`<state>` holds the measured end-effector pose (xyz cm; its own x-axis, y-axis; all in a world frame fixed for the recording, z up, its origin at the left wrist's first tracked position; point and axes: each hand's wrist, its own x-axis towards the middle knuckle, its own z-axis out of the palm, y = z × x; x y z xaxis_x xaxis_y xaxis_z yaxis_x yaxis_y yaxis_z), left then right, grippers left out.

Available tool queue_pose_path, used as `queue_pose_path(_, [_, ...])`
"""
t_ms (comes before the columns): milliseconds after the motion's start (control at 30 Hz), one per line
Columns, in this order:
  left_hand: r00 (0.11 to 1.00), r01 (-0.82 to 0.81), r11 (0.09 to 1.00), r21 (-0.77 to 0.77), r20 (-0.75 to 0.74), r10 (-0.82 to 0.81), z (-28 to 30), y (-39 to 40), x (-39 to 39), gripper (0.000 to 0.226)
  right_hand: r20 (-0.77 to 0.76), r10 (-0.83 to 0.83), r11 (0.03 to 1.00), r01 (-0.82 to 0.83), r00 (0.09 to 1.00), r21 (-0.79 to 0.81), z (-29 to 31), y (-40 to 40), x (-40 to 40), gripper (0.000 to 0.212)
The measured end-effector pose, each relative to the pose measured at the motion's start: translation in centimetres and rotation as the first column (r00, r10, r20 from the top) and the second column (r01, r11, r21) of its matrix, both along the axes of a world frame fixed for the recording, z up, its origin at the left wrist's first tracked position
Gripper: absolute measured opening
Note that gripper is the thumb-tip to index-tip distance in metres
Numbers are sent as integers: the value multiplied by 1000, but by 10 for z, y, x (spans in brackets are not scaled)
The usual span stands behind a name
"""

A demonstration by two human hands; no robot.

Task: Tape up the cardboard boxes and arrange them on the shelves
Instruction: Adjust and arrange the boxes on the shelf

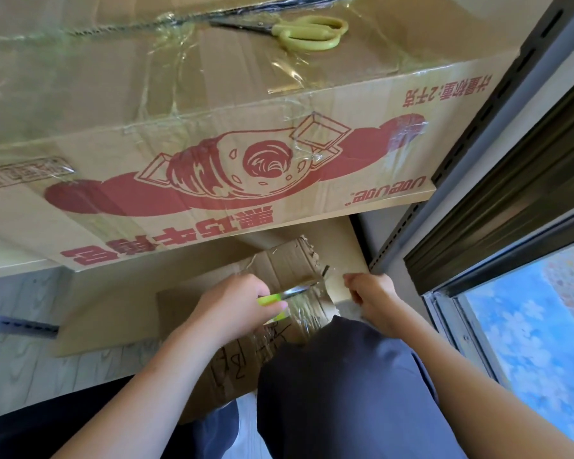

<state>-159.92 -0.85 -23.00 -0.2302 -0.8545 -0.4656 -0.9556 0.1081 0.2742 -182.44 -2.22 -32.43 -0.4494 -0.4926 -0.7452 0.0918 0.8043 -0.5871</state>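
Taping: small box (279, 313) on floor below shelf (395, 202), seam covered.
Left hand (236, 309): fingers curled round green cutter (272, 299).
Right hand (371, 289): pinched tape (325, 286) taut.
Next, judged: sever strip, press end flat.

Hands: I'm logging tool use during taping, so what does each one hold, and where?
Left hand grips scissors by the green handle. Right hand pinches clear tape near the blades; the exact spot cannot be told.

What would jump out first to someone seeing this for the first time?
A big cardboard box with a red croissant print fills the shelf, yellow scissors lying on top. Below it, the left hand works green-handled scissors at clear tape on a smaller box, the right hand pulling the tape.
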Motion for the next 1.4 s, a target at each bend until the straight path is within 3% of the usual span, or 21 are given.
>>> queue_pose_path(100, [977,-19,993,-117,209,43,-10,-4,-7,55,-63,-37,999,37,997,-1,-23,-3,1,5])
queue_pose_path(167, [963,-30,991,-130,263,63,-18,-7,-10,55,-101,-6,1000,7,995,6,-37,-8,3,13])
queue_pose_path(300, [966,-34,991,-130,249,66,-31,-7,-6,58,-108,110,991,-100,988,91,-57,-15,15,25])
queue_pose_path(400, [982,-25,996,-86,182,41,-33,-7,7,56,-98,218,973,-208,971,104,-66,-20,27,19])
queue_pose_path(533, [984,-38,997,-64,169,49,-38,-3,13,50,-158,471,880,-449,868,156,-66,-24,37,28])
queue_pose_path(633, [984,-46,998,-53,168,54,-42,-5,12,52,-246,629,776,-571,738,269,-60,-25,30,66])
queue_pose_path(700, [988,-46,999,-21,144,49,-42,-7,10,53,-454,570,804,-579,685,136,-49,-21,27,59])
queue_pose_path(767, [993,-58,998,10,106,56,-43,-8,9,54,-642,402,768,-622,653,-152,-34,-15,37,43])
queue_pose_path(833, [994,-75,997,30,84,73,-42,-9,10,55,-775,443,528,-830,450,-180,-22,-13,57,53])
queue_pose_path(900, [996,-78,996,50,42,76,-41,-11,13,55,-817,562,238,-971,128,12,-29,-16,70,63])
queue_pose_path(933, [997,-72,995,65,3,72,-39,-11,15,56,-811,585,165,-982,24,91,-36,-18,73,64])
queue_pose_path(1000, [998,-44,994,101,-46,49,-34,-9,27,56,-810,586,162,-976,-24,146,-49,-24,73,61])
queue_pose_path(1133, [994,-109,980,167,14,108,-14,-1,100,56,-824,565,200,-959,-55,201,-53,-31,73,58])
queue_pose_path(1233, [975,-201,978,56,105,194,-11,11,151,59,-813,580,217,-954,-43,206,-49,-39,75,58])
queue_pose_path(1400, [903,-247,959,-139,327,280,-36,18,167,71,-795,605,238,-940,-54,245,-45,-52,88,59])
